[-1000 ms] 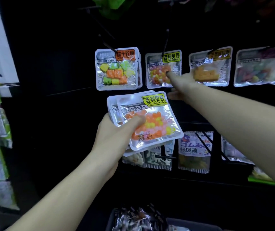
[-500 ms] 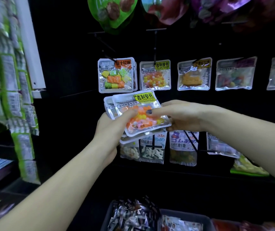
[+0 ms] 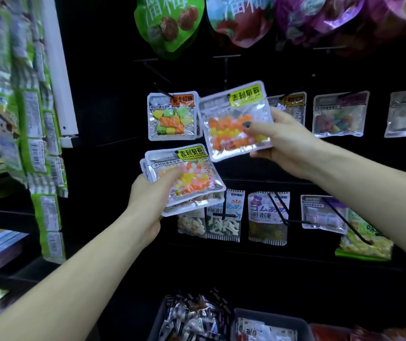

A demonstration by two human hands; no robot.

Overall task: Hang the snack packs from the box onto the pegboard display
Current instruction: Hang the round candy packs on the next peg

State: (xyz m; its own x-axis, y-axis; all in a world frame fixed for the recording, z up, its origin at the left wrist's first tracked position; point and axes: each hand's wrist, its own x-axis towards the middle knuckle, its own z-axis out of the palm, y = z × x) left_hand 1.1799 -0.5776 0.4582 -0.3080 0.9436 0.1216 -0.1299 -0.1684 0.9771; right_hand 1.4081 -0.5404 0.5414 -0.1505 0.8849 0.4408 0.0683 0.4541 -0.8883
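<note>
Right hand (image 3: pixel 280 141) pinches one jelly-bean pack (image 3: pixel 236 119) up against the black pegboard (image 3: pixel 113 107), tilted. Left hand (image 3: pixel 152 193) grips a stack of packs (image 3: pixel 184 178) below it.

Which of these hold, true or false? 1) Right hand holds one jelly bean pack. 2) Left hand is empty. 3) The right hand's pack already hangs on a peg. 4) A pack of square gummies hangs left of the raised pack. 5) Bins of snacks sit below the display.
1) True: the right hand pinches one jelly bean pack, thumb on its front.
2) False: the left hand grips a stack of the same packs.
3) False: the pack is tilted in the hand, in front of the board; no peg shows through it.
4) True: the square gummy pack hangs just left of it.
5) True: dark bins with wrapped snacks sit at the bottom.
</note>
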